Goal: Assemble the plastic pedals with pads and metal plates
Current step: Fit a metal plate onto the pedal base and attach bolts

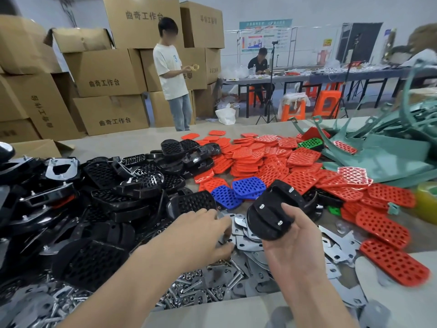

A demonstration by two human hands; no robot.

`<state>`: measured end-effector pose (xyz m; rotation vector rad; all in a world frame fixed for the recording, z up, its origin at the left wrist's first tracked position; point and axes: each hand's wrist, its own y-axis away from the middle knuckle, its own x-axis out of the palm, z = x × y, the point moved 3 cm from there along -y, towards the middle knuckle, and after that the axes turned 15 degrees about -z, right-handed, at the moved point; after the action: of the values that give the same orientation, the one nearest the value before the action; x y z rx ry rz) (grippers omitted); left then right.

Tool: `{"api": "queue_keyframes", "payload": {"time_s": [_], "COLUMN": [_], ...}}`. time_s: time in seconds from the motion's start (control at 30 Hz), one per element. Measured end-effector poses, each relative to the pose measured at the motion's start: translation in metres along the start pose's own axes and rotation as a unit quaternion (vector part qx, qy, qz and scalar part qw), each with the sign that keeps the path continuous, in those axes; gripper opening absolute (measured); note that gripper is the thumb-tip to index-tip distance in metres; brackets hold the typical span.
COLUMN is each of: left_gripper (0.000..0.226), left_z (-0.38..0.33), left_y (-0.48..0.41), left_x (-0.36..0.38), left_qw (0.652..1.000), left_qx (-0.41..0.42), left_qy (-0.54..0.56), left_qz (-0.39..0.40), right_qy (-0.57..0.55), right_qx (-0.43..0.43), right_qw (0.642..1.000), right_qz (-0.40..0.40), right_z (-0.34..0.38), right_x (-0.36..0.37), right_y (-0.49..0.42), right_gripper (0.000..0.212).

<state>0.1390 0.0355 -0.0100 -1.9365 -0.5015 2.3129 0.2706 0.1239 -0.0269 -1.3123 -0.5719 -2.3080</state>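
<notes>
Pedal (272, 214) of black plastic, bolts up, sits gripped in the right hand (295, 245) above metal plates (340, 253). The left hand (203, 230) lies fingers-down among them, its grasp hidden. Red pads (260, 166) are piled beyond.

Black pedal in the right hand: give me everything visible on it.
The black pedal looks like glossy moulded plastic, rounded at the near end. Its smooth underside faces the camera, with three silver bolt ends sticking out. It is held tilted above the heap of grey metal plates. The right hand grips it, thumb on the face and palm under the near edge. Its other side is hidden.
</notes>
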Motion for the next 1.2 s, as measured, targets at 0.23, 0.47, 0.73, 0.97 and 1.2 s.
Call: {"api": "queue_keyframes", "payload": {"time_s": [0.23, 0.47, 0.73, 0.97, 1.2], "left_gripper": [0.028, 0.028, 0.020, 0.019, 0.029], "left_z": [-0.002, 0.008, 0.034, 0.034, 0.025], "left_y": [0.017, 0.043, 0.066, 0.082, 0.088], "left_x": [-0.009, -0.022, -0.047, -0.019, -0.002], "left_qw": [0.990, 0.977, 0.850, 0.658, 0.462], "left_qx": [0.077, 0.066, -0.316, -0.431, -0.475], "left_qy": [-0.074, -0.069, 0.360, 0.562, 0.704], "left_qz": [-0.088, -0.192, -0.221, -0.257, -0.254], "right_qy": [-0.010, -0.001, 0.023, 0.097, 0.137], "right_qx": [0.015, 0.015, 0.031, 0.059, 0.119], "right_qw": [1.000, 1.000, 0.998, 0.993, 0.983], "right_qz": [0.007, -0.021, -0.053, -0.044, -0.038], "right_z": [-0.002, -0.004, -0.008, -0.023, -0.040], "right_x": [0.008, 0.008, 0.004, 0.012, 0.018], "right_y": [0.006, 0.006, 0.005, 0.008, 0.014], "right_gripper": [0.028, 0.026, 0.036, 0.057, 0.053]}}
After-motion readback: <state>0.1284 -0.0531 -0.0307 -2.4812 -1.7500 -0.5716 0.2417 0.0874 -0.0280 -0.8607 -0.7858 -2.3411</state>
